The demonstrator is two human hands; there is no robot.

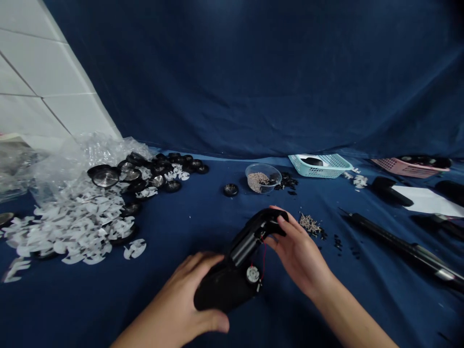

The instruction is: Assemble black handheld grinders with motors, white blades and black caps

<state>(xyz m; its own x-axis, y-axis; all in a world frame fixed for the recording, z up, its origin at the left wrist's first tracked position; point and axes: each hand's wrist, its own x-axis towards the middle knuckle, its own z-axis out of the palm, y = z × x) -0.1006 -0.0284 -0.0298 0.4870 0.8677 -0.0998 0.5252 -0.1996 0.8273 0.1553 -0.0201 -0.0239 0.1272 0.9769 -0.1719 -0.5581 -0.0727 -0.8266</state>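
A black plastic device housing [243, 249], bent at its upper end, is held tilted between my hands over the blue cloth. My left hand [188, 295] wraps round its wide dark lower part, thumb along the near side. My right hand [299, 246] grips the curved upper end between thumb and fingers. A small round silver motor [253, 274] shows at the housing's right edge, with thin red wires [264, 256] running up from it. Beyond the housing lies a round black cap [230, 189]. What kind of device this is, I cannot tell.
White plastic pieces [79, 222] are heaped at left beside black round caps [159, 169] and clear plastic bags [61, 164]. A clear bowl [263, 169] holds small screws; more screws [310, 224] lie nearby. At right are an electric screwdriver [398, 244], a turquoise basket [322, 170] and a pink basket [406, 168].
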